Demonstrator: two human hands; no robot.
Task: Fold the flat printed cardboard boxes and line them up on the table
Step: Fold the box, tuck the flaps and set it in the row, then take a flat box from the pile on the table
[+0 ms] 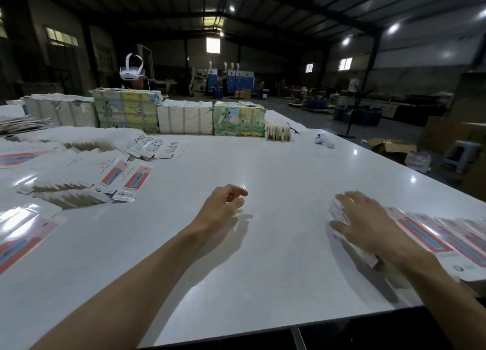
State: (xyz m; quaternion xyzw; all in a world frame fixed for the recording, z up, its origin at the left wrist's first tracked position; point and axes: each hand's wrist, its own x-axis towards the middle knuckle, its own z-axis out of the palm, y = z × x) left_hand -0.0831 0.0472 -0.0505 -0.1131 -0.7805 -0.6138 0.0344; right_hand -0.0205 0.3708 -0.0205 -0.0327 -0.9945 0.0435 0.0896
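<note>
A row of folded printed boxes (444, 234), white with red and blue panels, lies along the table's right side. My right hand (368, 221) rests on the leftmost box of that row, thumb at its near side and fingers over its far end. My left hand (223, 207) hovers over the bare white table (263, 171) near the middle, fingers loosely curled and holding nothing. Flat printed box blanks (105, 176) lie in fanned piles at the left.
Bundled stacks of printed cartons (184, 113) stand in a line along the table's far side, with a person in a white headset behind them. A white controller (324, 140) lies at the far right. The table's near edge runs below my arms.
</note>
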